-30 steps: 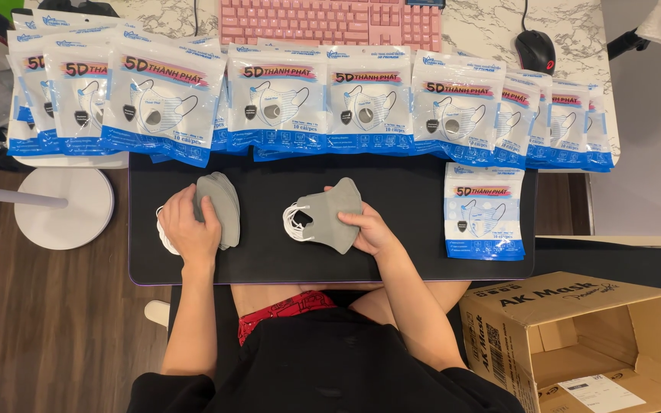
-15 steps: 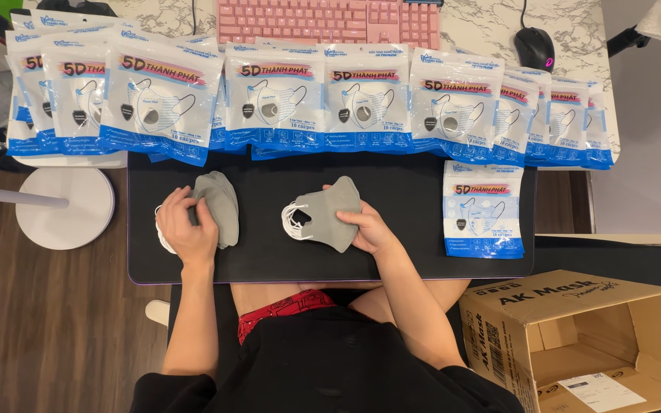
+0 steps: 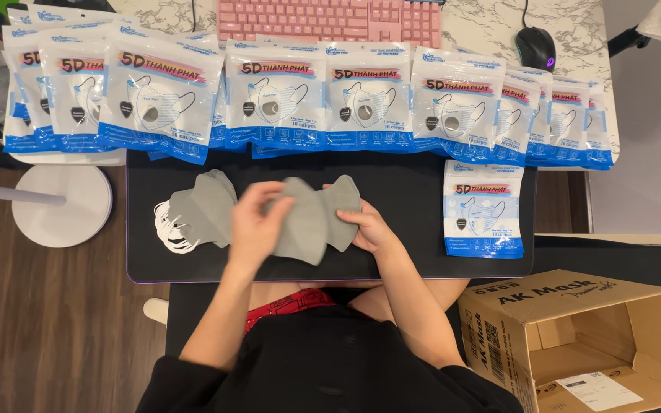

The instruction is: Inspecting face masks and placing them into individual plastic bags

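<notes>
Looking down, I see the black desk mat filling the middle, with the open cardboard box at five o'clock, a paper slip lying inside it. Both hands meet at the mat's centre on a stack of grey face masks: the left hand is curled over the stack's left edge, fingers closed on it, and the right hand pinches its right edge, thumb on top. A second fanned pile of grey masks lies just beside at nine o'clock, white ear loops trailing out.

I judge the held stack could slide apart if either grip loosens, and the loose loops might snag and drag the neighbouring pile.

Along twelve o'clock runs a row of overlapping mask packets, flat white pouches with blue bottom bands and red lettering. One single packet lies apart at three o'clock, same colours.
</notes>
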